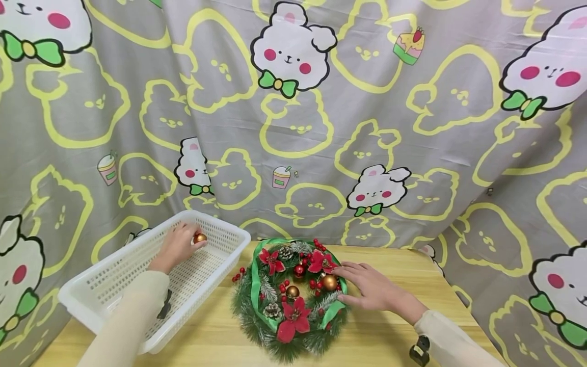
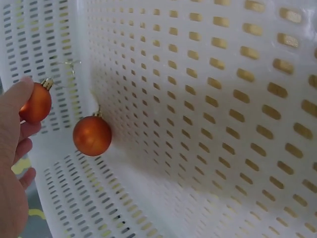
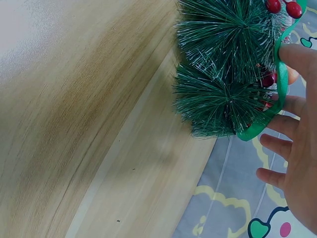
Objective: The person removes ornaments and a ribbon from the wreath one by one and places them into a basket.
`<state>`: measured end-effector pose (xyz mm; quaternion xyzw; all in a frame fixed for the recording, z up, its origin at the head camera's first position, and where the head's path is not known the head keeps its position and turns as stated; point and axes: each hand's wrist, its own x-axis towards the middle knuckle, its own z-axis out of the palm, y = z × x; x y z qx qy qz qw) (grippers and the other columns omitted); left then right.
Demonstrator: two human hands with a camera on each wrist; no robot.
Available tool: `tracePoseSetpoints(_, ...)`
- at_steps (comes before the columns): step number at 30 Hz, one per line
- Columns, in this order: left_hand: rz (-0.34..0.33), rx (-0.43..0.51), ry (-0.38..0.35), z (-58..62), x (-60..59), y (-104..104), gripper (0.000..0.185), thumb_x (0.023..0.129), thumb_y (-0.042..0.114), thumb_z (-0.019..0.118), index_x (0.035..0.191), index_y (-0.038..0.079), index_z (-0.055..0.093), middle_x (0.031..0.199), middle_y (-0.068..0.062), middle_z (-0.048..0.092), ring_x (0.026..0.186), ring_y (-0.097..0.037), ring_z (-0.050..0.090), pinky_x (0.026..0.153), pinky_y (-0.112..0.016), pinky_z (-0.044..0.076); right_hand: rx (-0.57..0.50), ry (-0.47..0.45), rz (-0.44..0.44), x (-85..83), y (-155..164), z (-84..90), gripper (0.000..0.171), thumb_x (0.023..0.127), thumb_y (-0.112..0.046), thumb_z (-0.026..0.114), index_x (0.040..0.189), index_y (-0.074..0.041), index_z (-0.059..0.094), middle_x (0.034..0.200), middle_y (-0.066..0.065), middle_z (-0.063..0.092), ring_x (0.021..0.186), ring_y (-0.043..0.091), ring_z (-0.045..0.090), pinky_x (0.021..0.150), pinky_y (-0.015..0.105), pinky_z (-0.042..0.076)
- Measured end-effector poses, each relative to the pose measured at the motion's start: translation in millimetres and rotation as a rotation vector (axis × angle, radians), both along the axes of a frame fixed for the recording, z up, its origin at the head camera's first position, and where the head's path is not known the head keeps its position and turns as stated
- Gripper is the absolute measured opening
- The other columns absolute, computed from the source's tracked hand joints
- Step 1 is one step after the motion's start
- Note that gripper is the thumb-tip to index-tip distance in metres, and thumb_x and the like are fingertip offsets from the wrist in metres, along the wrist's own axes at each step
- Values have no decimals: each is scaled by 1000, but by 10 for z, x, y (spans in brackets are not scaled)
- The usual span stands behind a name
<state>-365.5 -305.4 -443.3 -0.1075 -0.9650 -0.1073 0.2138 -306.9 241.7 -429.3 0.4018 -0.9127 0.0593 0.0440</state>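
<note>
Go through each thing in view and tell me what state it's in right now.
left hand: inside the basket, pinching a gold ball
gold ball: held off the basket floor
second ball: loose in the basket by its wall
white basket: upright on the table
wreath: lying flat, two gold balls on it
right hand: fingers straight, resting on the wreath's edge

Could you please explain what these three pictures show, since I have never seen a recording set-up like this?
No machine here: a person wears three cameras. The wide picture is from the head; the others are from each wrist. On the wooden table stand a white basket and a Christmas wreath. The left hand holds an orange-gold bauble inside the basket, where the left wrist view shows a second bauble. The right hand rests on the wreath's edge, its fingers against the green ribbon.
</note>
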Motion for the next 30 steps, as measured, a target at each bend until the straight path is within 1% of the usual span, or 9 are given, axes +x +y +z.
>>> tracePoseSetpoints(5,4,9,-23,-41,13,-8,32,91,27,77,107,1,65,102,-17,67,98,-36,56,84,-58,43,-9,0,2,-3,9,-10,67,101,-60,50,150,-15,51,153,9,53,144,37,45,112,63,37)
tracePoseSetpoints(9,3,1,-35,-55,25,-14,33,93,27,76,110,1,64,108,-19,67,103,-37,55,86,-60,44,-11,11,-2,-16,12,-30,66,101,-59,51,150,-15,51,153,9,53,144,35,46,111,63,38)
tracePoseSetpoints(17,11,-32,-70,-118,-2,-36,36,93,29,75,112,1,62,108,-19,68,103,-40,56,86,-62,44,-15,20,-1,-18,13,-51,66,101,-58,52,150,-14,51,152,9,54,143,35,47,111,62,39)
tracePoseSetpoints(23,20,-38,-106,-147,-4,-35,34,94,28,74,111,2,63,108,-18,68,102,-39,56,85,-60,43,-20,22,9,-23,5,-47,66,101,-59,51,150,-14,51,152,9,54,143,37,46,111,63,38)
tracePoseSetpoints(30,-3,-50,-113,-151,19,0,32,91,26,77,108,2,64,103,-18,69,97,-35,53,82,-58,44,-12,21,1,-21,8,-46,68,101,-60,50,150,-14,51,152,8,54,143,37,46,111,62,38)
